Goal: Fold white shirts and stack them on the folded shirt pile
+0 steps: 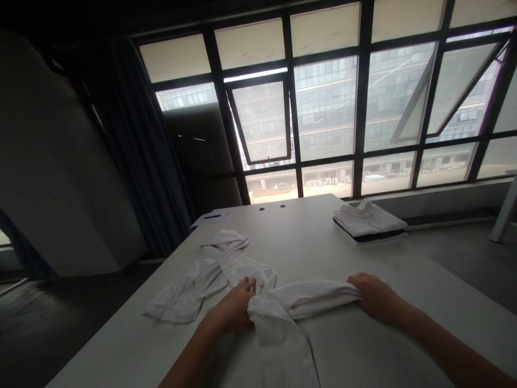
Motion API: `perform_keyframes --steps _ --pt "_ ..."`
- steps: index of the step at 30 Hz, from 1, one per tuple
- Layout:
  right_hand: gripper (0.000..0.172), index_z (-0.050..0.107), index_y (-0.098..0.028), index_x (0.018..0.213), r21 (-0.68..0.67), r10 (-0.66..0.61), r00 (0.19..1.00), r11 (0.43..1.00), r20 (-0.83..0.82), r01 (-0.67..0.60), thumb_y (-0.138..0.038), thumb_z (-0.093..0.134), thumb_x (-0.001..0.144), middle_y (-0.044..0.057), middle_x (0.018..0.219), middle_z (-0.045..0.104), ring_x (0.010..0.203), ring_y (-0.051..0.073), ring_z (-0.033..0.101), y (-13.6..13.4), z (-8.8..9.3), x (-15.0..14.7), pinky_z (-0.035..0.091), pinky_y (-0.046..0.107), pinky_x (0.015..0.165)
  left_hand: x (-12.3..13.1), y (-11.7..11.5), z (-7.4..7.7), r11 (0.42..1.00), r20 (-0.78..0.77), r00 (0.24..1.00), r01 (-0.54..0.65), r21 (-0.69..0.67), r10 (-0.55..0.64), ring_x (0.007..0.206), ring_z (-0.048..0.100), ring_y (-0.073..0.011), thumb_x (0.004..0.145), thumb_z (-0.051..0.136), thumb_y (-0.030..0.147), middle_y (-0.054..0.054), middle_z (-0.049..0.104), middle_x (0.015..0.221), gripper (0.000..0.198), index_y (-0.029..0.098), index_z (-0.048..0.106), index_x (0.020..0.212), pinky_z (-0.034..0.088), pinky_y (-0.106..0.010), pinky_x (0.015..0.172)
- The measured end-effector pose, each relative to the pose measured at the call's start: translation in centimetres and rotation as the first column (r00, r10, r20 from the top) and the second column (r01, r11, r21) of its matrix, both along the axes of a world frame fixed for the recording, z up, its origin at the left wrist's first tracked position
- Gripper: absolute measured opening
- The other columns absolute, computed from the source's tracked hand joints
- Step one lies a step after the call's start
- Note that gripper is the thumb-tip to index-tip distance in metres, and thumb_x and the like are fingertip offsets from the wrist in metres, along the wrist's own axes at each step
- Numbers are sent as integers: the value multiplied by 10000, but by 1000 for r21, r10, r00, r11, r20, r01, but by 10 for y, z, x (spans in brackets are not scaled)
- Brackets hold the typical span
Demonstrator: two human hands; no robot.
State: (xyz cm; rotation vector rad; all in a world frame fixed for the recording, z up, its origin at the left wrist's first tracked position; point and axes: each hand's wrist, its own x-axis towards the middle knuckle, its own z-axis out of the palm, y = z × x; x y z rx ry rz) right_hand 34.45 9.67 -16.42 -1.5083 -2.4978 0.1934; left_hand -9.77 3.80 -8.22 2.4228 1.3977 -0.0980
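White cloth lay on the table, bunched and twisted, with parts on both sides of the left fingers. One narrow length ran from just beside the left fingers across to the right fingertips, fairly straight, a few lengthwise creases. Second length dropped from the left fingers toward the wearer and left the bottom of the view. Rest of the cloth sat crumpled beyond and to the left of the left fingers, loose on the tabletop.

Right hand: fingers close together, pinching the end of the narrow length; thumb hidden. Left hand: fingers bent, near each other, tips on the cloth where the lengths met. Thumb side was behind a fold, so couldn't tell if it pinched or just pressed.

Further out: folded stack of white fabric with a dark layer low in it, beyond the right fingers near the table's right edge, well apart from them. Papers with a blue pen on top, at the far left corner, past the crumpled part. Two round inserts in the tabletop, far edge, ahead of the left fingers.

Past the table: dark-framed windows ahead of both hands, some panes tilted out; blue curtain off to the left.
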Motion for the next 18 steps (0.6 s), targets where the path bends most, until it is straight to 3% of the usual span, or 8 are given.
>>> perform_keyframes --steps 3,5,7,9,11,13,18 --pt "286 665 -221 993 3 4 1000 1000 0 -4 -164 564 732 79 1006 687 985 261 607 1 -1 2 419 373 882 -2 1 -6 997 33 998 60 40 -61 1210 556 -323 773 714 371 -51 720 1117 275 265 734 1025 337 -455 1126" --pt "301 666 -224 1008 11 4 1000 1000 2 -4 -165 564 731 81 1015 690 985 263 609 1 -2 2 422 375 881 -5 2 -12 996 18 999 28 86 -29 1171 576 -319 745 741 419 -53 715 1083 288 265 736 989 386 -433 1083" --pt "310 668 -228 1018 16 1 1000 1000 7 -1 -167 560 733 82 1016 692 980 265 611 1 -2 3 425 375 871 -9 3 -16 986 -12 997 -67 152 70 1297 480 -374 677 793 469 -87 665 1220 393 263 732 1006 349 -465 1116" --pt "316 670 -227 1022 18 -2 1000 1000 14 2 -169 552 735 83 1016 692 979 269 611 1 -1 2 426 378 868 -11 5 -19 968 -24 987 -151 201 159 1447 269 -444 623 827 496 -134 489 1477 527 249 722 1076 266 -523 1169" --pt "321 672 -227 1027 15 -2 1000 1000 12 2 -170 548 736 84 1018 690 986 270 608 0 0 2 423 377 875 -13 7 -21 974 -38 986 -152 170 161 1501 119 -468 621 835 488 -133 301 1618 605 247 703 1160 197 -562 1195" --pt "321 671 -227 1028 7 -7 1000 1000 6 7 -171 549 736 84 1015 689 990 267 606 -1 0 2 418 371 880 -12 8 -20 990 -48 993 -102 96 106 1509 138 -444 658 818 463 -98 329 1616 623 295 671 1240 148 -584 1208" --pt "293 664 -223 1003 14 -7 1000 1000 9 6 -169 549 738 80 1000 686 976 265 607 0 -1 1 409 369 863 -3 1 -5 997 26 997 -74 -1 74 1406 409 -371 723 773 366 -56 591 1415 561 324 642 1267 92 -571 1222"
